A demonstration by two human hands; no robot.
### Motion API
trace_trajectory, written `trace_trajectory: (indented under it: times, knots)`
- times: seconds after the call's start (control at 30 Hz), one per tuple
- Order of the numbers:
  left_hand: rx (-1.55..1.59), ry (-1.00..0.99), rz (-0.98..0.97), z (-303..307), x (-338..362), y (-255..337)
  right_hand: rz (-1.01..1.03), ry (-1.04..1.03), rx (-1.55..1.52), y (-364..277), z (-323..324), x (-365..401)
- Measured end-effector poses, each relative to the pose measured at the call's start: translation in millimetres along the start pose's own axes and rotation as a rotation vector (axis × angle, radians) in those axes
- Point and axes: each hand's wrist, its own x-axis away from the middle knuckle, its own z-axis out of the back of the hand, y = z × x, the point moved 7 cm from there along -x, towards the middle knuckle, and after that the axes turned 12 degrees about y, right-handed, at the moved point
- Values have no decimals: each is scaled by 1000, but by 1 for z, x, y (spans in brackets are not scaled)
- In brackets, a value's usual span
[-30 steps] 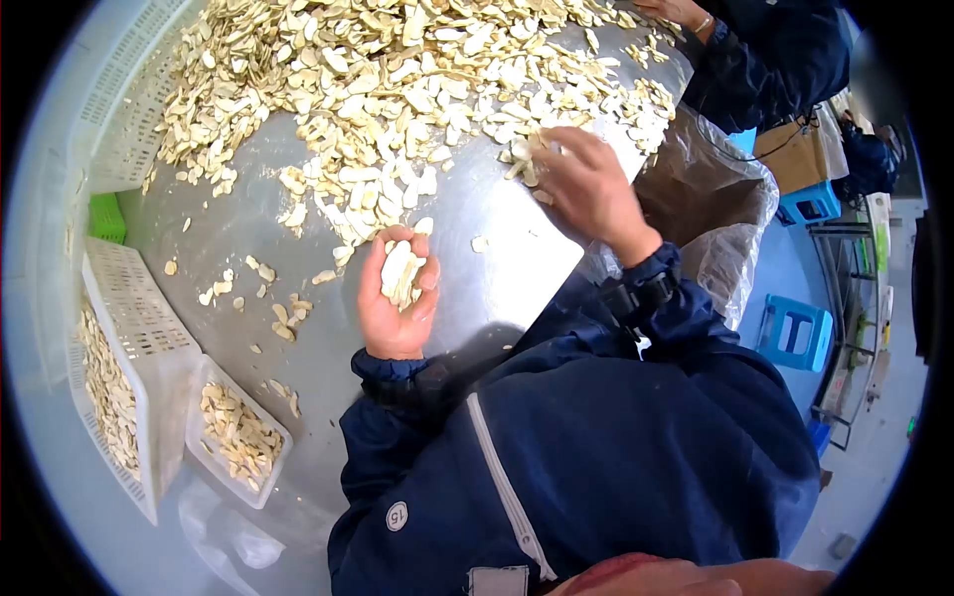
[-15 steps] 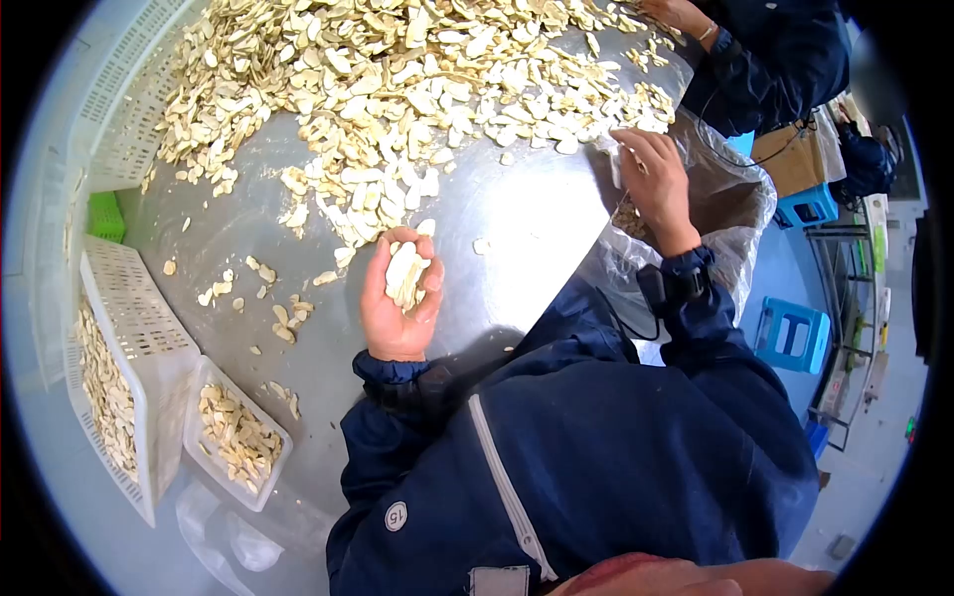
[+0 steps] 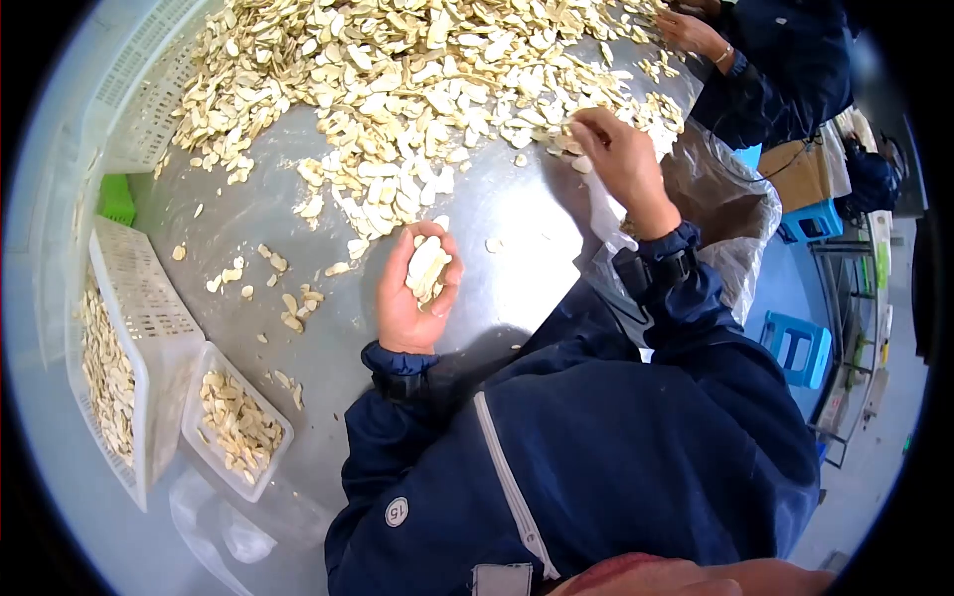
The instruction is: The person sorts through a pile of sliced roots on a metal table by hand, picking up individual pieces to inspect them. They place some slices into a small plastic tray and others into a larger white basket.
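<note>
Several pale dried slices [image 3: 427, 269] rest in my left hand [image 3: 413, 298], its fingers curled around them, palm up above the metal table [image 3: 348, 397]. My right hand [image 3: 626, 164] is at the right edge of the big slice pile [image 3: 397, 89], fingers bent down with the thumb near the fingertips. Whatever those fingertips hold, if anything, is too small to make out. Loose slices [image 3: 298, 308] lie scattered left of my left hand.
At the left stand a large white perforated basket [image 3: 144, 298] and a small white tray [image 3: 268, 467], both with slices. A plastic-lined bin [image 3: 750, 223] is at right. Another person's hand [image 3: 696, 35] works at the top right. Blue stools [image 3: 798, 348] stand beyond.
My right hand has moved left and up from the bin's edge to the pile, its fingers now bent down. My left hand still holds its slices, slightly further right in view.
</note>
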Motion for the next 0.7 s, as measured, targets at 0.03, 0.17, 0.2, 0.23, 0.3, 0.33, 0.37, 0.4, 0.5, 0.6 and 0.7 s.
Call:
trace_trajectory:
  times: [0.03, 0.17, 0.2, 0.23, 0.3, 0.33, 0.37, 0.4, 0.5, 0.6, 0.7]
  knots:
    - [4, -12, 7, -1, -1, -1, -56, -93, -153, -11, -12, 8]
    - [-57, 45, -16, -5, 0, 2, 14, -478, -468, -89, -40, 28]
    - [-64, 82, -21, -9, 2, 3, 109, -399, -429, -94, -43, 22]
    - [-71, 120, -24, -9, 3, 3, 201, -321, -388, -94, -45, 15]
    - [-49, 96, -11, -2, 2, 1, 414, -9, 1, -65, -51, -7]
    - [-36, 82, -8, 0, 0, 1, 540, 123, 213, -54, -50, -12]
    - [-26, 64, -8, 0, 0, 2, 495, 76, 247, -38, -53, -13]
    - [-14, 50, -5, -1, 0, 2, 447, 26, 280, -25, -54, -14]
    - [10, 37, 5, -2, 1, 1, 326, 2, 276, -4, -42, -14]
    - [16, 14, 21, -1, 0, -1, 245, 58, 228, 3, -32, -11]
    - [6, 18, 20, -2, 0, 0, 307, 25, 214, -8, -34, -7]
